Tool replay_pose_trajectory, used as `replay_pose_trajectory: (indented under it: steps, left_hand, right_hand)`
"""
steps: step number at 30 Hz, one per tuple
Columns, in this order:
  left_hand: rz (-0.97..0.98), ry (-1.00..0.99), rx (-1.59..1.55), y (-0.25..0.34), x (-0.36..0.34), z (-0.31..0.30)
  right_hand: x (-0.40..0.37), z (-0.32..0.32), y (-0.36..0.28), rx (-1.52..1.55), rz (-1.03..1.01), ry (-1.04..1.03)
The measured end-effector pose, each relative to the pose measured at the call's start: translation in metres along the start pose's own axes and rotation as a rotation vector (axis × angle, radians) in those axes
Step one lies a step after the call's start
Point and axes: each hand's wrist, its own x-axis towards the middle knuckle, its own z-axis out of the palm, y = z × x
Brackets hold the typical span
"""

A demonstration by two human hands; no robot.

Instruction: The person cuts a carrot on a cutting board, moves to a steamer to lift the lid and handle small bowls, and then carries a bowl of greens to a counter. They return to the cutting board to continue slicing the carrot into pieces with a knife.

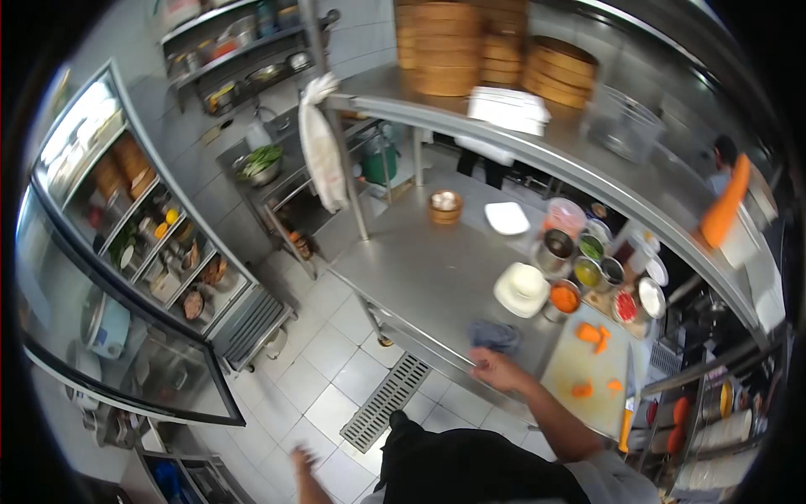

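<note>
Over the front edge of the steel counter (411, 269) is my right hand (497, 370), its fingers curled, just below a crumpled dark cloth (494, 337). Whether it holds anything is too blurred to tell. My left hand (304, 459) is low over the tiled floor, fingers apart, with nothing in it. Right of my right hand, a cutting board (579, 378) bears carrot pieces (587, 333) and a knife with an orange handle (626, 424). A white plate with a pale block (522, 290) and a container of orange bits (564, 297) stand behind the cloth.
An open glass-door fridge (126, 311) stands at the left. Above the counter runs a steel shelf (537, 151) with bamboo steamers (445, 50). A floor drain (386, 401) lies below. Another person (724, 160) is partly visible at the far right; dark legs show behind the counter.
</note>
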Motion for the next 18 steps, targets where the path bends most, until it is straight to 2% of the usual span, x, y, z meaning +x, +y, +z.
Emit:
replay_pose_trajectory:
  steps: [1, 3, 4, 5, 6, 7, 8, 9, 10, 11, 12, 13, 14, 16, 18]
  left_hand:
    - [0.005, 0.247, -0.218, 0.043, 0.013, -0.07]
    - [0.179, 0.75, -0.613, 0.142, 0.023, -0.192]
    - [0.34, 0.752, -0.687, 0.191, 0.024, -0.237]
    - [0.507, 0.734, -0.765, 0.253, 0.013, -0.273]
    - [0.673, 0.695, -0.838, 0.323, -0.005, -0.306]
    - [0.634, 0.852, -0.753, 0.382, -0.014, -0.333]
    - [0.811, 0.705, -0.619, 0.426, -0.025, -0.352]
    - [0.882, 0.593, -0.63, 0.469, -0.038, -0.356]
    - [0.95, 0.474, -0.647, 0.515, -0.052, -0.33]
    - [0.955, 0.623, -0.526, 0.54, -0.052, -0.304]
    - [0.959, 0.77, -0.395, 0.564, -0.06, -0.269]
    - [0.9, 0.766, -0.471, 0.581, -0.104, -0.182]
    - [0.893, 0.809, -0.47, 0.576, -0.087, -0.209]
    - [1.04, 0.861, -0.299, 0.562, -0.066, -0.225]
    - [1.003, 0.857, -0.334, 0.56, -0.059, -0.237]
  right_hand:
    - [0.034, -0.005, -0.006, -0.054, -0.009, -0.016]
    - [0.117, -0.011, 0.027, -0.025, -0.091, 0.08]
    - [0.136, -0.031, -0.017, 0.086, 0.079, 0.024]
    - [0.177, -0.034, 0.001, 0.0, 0.043, 0.191]
    - [0.201, -0.043, -0.012, -0.042, 0.085, 0.249]
    - [0.223, -0.053, -0.026, -0.086, 0.133, 0.309]
    - [0.241, -0.059, -0.037, -0.085, 0.148, 0.307]
    - [0.258, -0.064, -0.045, -0.032, 0.203, 0.328]
    - [0.275, -0.073, -0.051, 0.018, 0.255, 0.356]
    - [0.291, -0.084, -0.055, 0.067, 0.305, 0.389]
    - [0.312, -0.088, -0.045, -0.11, 0.256, 0.519]
    - [0.337, -0.089, -0.027, -0.288, 0.206, 0.636]
    - [0.357, -0.093, -0.013, -0.286, 0.22, 0.629]
    - [0.393, -0.105, 0.007, -0.35, 0.046, 0.682]
    - [0.418, -0.107, -0.002, -0.471, 0.145, 0.74]
